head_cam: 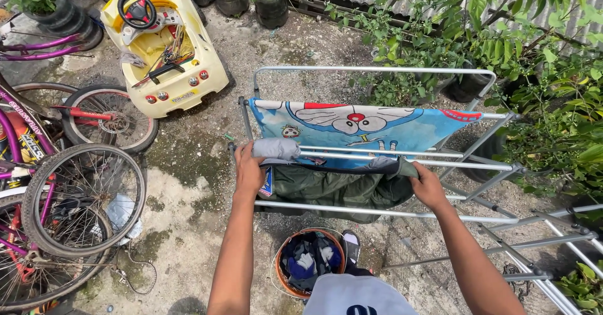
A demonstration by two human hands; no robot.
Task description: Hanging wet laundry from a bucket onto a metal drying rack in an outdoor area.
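A metal clothes-drying rack (pixel 402 162) of pale grey tubes stands on a stained concrete yard floor (pixel 188 164) and fills the middle and right of the view; everything else is placed from it. Left of the rack, well apart, lie several bicycles (pixel 56 208) with bare spoked wheels and purple frames. Beyond the rack's left end, further from the person, sits a yellow toy ride-on car (pixel 164 45) with a black steering wheel. Leafy potted shrubs (pixel 502 45) crowd the rack's far and right sides.

Over the rack's upper rails hangs a blue cartoon-print towel (pixel 358 130), spread flat. Just below it, on the nearer rails, a dark olive-green garment (pixel 339 189) is draped, sagging between two bars. A small grey cloth (pixel 276 148) rests on the rail at the rack's left end, touching the green garment's upper edge.

Under the rack's near side, at the person's feet, stands a round orange-brown laundry bucket (pixel 309 261) holding bundled dark and white clothes.

The left hand (pixel 249 170) is at the garment's left end beside the grey cloth, fingers curled together over the fabric edge and rail. The right hand (pixel 428 186) is at the garment's right end, fingers folded down and pinching the bunched green cloth; the fingertips themselves are hidden in the folds.
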